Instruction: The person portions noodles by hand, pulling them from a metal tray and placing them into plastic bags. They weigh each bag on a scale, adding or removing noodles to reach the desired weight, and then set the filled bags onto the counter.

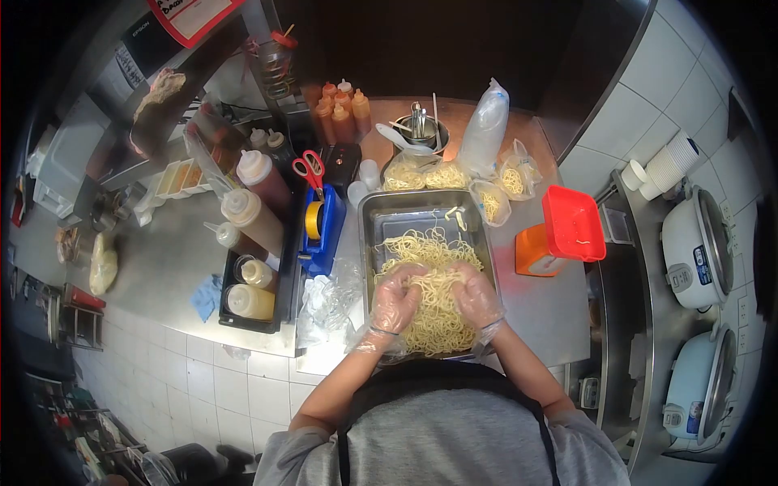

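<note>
A deep metal tray [366,231] holds a heap of pale yellow noodles [442,328], with bare metal showing at its far end. Both of my hands wear clear plastic gloves and are over the heap. My left hand [396,298] has its fingers curled around a bunch of noodles on the left side. Facing it, my right hand [478,296] grips the same bunch from the right. Noodle strands stretch between the two hands. Bags of noodles [446,175] stand just beyond the tray's far rim.
Left of the tray are a blue tape dispenser [322,235], red-handled scissors [309,170] and a black caddy of sauce bottles [255,212]. An orange container with a red top [574,223] stands on the right. Rice cookers [689,263] line the right-hand counter.
</note>
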Action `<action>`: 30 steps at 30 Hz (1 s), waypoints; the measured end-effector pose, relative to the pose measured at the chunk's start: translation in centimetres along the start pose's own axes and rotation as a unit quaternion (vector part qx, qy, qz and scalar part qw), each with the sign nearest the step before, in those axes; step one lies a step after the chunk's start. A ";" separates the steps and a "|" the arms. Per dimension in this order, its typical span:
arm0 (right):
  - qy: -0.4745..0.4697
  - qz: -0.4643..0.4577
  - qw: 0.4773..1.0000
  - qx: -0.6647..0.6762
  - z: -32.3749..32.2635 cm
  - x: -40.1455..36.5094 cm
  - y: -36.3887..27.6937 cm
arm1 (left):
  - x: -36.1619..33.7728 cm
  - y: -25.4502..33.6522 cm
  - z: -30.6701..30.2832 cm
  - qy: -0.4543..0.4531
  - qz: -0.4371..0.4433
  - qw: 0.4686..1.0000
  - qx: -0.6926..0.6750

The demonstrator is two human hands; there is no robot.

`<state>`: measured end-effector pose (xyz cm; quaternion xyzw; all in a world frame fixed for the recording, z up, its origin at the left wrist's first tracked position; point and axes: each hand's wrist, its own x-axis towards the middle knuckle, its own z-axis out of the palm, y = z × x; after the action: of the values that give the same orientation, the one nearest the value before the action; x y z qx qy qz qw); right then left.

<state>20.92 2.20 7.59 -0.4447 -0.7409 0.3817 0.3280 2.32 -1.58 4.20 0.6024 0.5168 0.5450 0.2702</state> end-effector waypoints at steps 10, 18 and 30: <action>-0.070 -0.136 0.984 0.090 0.9 1.3 0.9 | -0.2 -0.5 1.5 -0.033 -0.073 0.990 -0.115; -0.037 0.098 0.995 0.008 -3.2 2.6 0.9 | -0.1 0.5 -2.0 -0.122 -0.089 0.979 0.139; -0.077 -0.016 0.984 -0.162 3.1 2.1 8.2 | 8.5 -6.5 -2.7 -0.207 -0.049 0.945 0.249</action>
<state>20.88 5.87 -0.64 -0.4496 -0.8228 0.2847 0.1996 -3.46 7.69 2.32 0.7238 0.5977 0.2485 0.2388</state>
